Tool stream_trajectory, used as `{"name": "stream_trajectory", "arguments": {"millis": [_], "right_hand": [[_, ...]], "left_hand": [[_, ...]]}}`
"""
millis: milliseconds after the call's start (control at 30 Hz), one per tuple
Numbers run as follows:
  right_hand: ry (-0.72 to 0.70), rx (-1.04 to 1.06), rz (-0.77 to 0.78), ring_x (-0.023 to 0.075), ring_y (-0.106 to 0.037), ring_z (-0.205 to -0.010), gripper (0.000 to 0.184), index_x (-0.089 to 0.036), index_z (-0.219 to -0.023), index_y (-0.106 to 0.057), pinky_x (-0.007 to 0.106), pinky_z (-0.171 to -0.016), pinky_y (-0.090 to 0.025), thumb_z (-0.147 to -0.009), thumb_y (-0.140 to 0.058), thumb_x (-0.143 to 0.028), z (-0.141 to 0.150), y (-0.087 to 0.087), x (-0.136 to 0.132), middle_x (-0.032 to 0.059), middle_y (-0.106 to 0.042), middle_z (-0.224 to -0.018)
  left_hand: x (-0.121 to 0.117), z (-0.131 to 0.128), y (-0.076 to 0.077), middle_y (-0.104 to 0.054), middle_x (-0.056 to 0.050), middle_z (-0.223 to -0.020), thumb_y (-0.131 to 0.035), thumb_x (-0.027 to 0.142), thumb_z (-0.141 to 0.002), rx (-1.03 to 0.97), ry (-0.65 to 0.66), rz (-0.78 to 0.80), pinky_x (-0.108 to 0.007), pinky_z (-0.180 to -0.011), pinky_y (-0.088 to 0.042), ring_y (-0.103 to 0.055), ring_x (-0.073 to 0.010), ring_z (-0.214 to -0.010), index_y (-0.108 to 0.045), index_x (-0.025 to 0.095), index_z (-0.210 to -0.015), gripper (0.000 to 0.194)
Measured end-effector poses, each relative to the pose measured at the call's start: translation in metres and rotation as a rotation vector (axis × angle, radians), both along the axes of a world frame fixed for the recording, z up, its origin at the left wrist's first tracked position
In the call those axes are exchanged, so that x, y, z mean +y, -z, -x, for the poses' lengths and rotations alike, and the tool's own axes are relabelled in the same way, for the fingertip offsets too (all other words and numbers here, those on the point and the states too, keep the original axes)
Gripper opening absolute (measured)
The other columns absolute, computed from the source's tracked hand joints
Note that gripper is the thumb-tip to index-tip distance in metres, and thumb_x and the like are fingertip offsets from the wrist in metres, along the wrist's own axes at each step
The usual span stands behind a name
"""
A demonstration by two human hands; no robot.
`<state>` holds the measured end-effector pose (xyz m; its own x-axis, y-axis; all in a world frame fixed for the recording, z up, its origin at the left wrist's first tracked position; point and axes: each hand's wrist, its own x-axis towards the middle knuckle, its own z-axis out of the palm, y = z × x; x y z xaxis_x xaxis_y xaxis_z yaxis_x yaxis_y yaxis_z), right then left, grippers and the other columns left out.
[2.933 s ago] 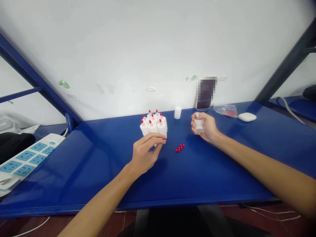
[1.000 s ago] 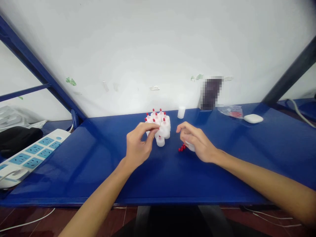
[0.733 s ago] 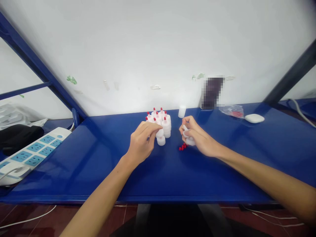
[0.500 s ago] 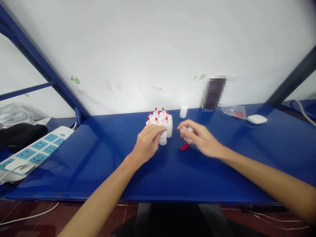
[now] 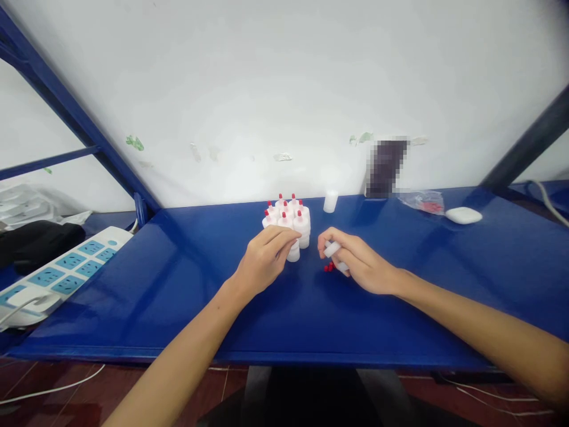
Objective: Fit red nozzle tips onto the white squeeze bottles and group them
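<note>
My left hand (image 5: 269,252) has its fingers pinched together at the top of a small white bottle (image 5: 293,255); its upper part is hidden behind the fingers. Behind it several white squeeze bottles (image 5: 301,224) with red tips stand upright in a tight cluster. To the right, my right hand (image 5: 355,258) is closed around a white plastic cylinder (image 5: 332,249), partly covered by the fingers and tilted. Small red caps (image 5: 329,267) lie on the blue table just under the right fingertips, some of them hidden by the hand.
Against the wall stand a white cylinder (image 5: 331,201) and a blurred dark phone-like object (image 5: 386,169). A clear bag with red pieces (image 5: 430,206) and a white rounded object (image 5: 463,215) lie at right. A power strip (image 5: 75,267) sits left, beside the blue frame (image 5: 120,169).
My right hand has moved slightly down and nearer the red caps, turning the white cylinder so more of it shows. My left hand has stayed nearly in place.
</note>
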<state>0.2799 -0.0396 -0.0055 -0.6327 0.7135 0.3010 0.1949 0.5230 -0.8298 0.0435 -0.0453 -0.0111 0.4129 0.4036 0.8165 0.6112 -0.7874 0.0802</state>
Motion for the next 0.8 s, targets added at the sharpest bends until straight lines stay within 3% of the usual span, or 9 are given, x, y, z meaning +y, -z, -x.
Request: {"name": "stream_trajectory", "arguments": {"millis": [267, 567, 800], "right_hand": [[0.025, -0.078, -0.114, 0.0079, -0.047, -0.053, 0.017, -0.021, -0.102, -0.051, 0.023, -0.059, -0.041, -0.102, -0.035, -0.025, 0.000, 0.004, 0.002, -0.0043, -0.052, -0.074], [0.017, -0.099, -0.201, 0.0092, -0.053, -0.060, 0.020, -0.020, -0.105, -0.056, 0.024, -0.062, -0.045, -0.101, -0.037, -0.023, 0.000, 0.007, 0.005, 0.0007, -0.061, -0.085], [-0.014, -0.020, -0.270, 0.0100, -0.058, -0.066, 0.024, -0.021, -0.106, -0.062, 0.026, -0.062, -0.050, -0.100, -0.039, -0.019, 0.000, 0.007, 0.004, 0.0075, -0.061, -0.106]], "left_hand": [[-0.002, -0.003, -0.004, -0.072, -0.002, -0.088, -0.059, 0.012, -0.092, -0.090, -0.046, 0.145, -0.025, -0.075, -0.053, -0.066, -0.0135, -0.081, -0.066, 0.018, -0.093, 0.010], [-0.002, -0.002, -0.007, -0.073, -0.002, -0.087, -0.060, 0.015, -0.091, -0.164, -0.074, 0.233, -0.026, -0.072, -0.054, -0.067, -0.0136, -0.076, -0.068, 0.019, -0.092, 0.009], [-0.010, -0.008, -0.009, -0.072, -0.007, -0.103, -0.064, 0.014, -0.090, -0.221, 0.024, 0.153, -0.031, -0.087, -0.056, -0.067, -0.0176, -0.099, -0.071, 0.019, -0.096, 0.011]]}}
